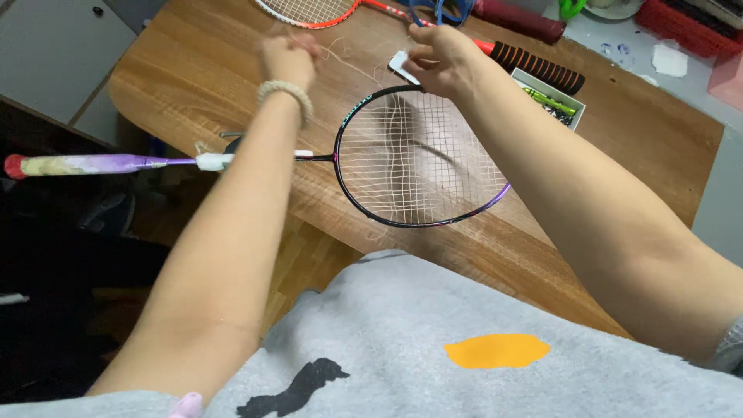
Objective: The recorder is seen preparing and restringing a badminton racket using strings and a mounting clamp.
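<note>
A grey garment [464, 340] with a yellow patch is being seen nearest the camera, and both forearms are being stretched forward over it. A dark-framed badminton racket [418, 159] is lying on the wooden table [619, 131], below and between the hands. The left hand [288, 58] is being held closed, seemingly pinching a thin string [352, 66], though blur is hiding the fingers. The right hand [441, 58] is being curled at the frame's far rim; what is being gripped cannot be told. The racket's long axis is running left to right, its purple handle pointing left past the table edge.
</note>
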